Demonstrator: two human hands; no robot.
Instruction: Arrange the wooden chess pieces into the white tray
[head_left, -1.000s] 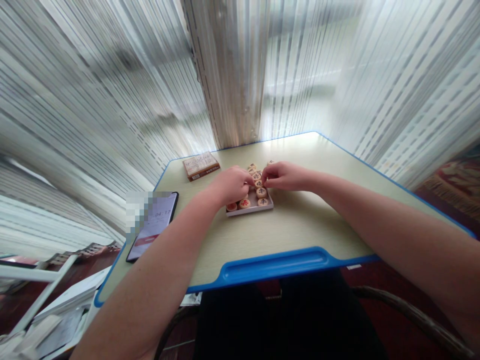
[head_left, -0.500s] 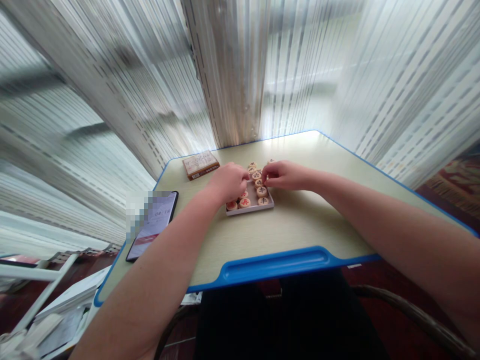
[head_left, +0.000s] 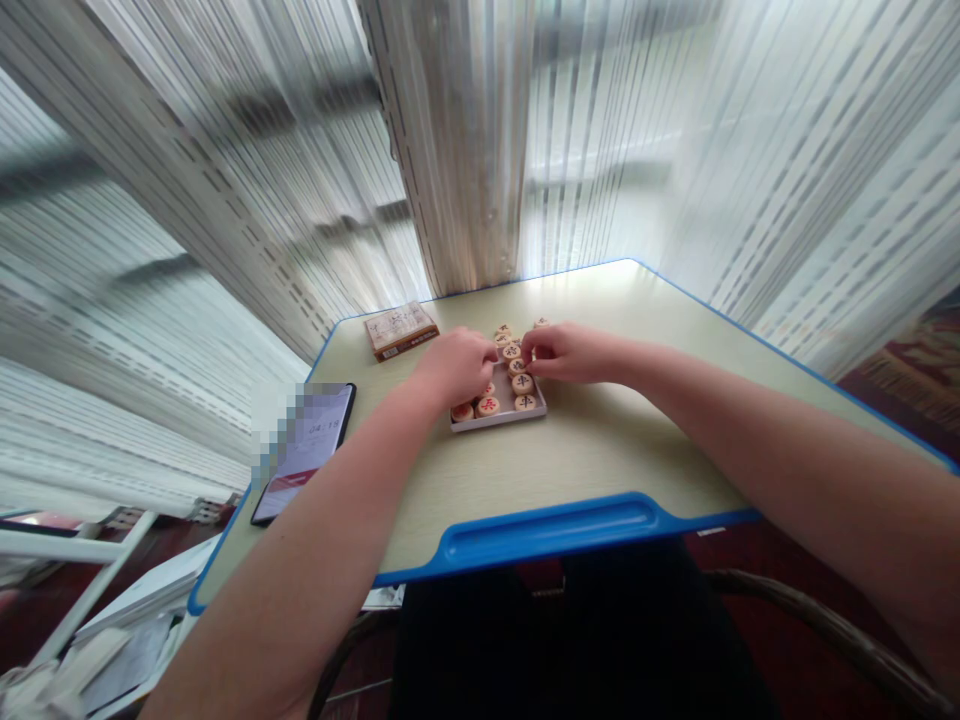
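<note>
A shallow white tray (head_left: pixel 498 421) sits mid-table with several round wooden chess pieces (head_left: pixel 523 383) in it, marked in red and black. My left hand (head_left: pixel 454 366) rests over the tray's left part, fingers curled down onto the pieces. My right hand (head_left: pixel 566 352) is at the tray's far right corner, fingertips pinched at a piece. What each hand holds is too small to make out. More pieces (head_left: pixel 504 331) lie on the table just beyond the tray.
A brown and white box lid (head_left: pixel 401 330) lies at the far left of the table. A phone (head_left: pixel 306 451) with a lit screen lies near the left edge. The table (head_left: pixel 600 450) has a blue rim with a pen groove (head_left: pixel 547 525) in front. Curtains hang behind.
Both hands have stayed at the tray with only slight finger movement. The view has shifted a little.
</note>
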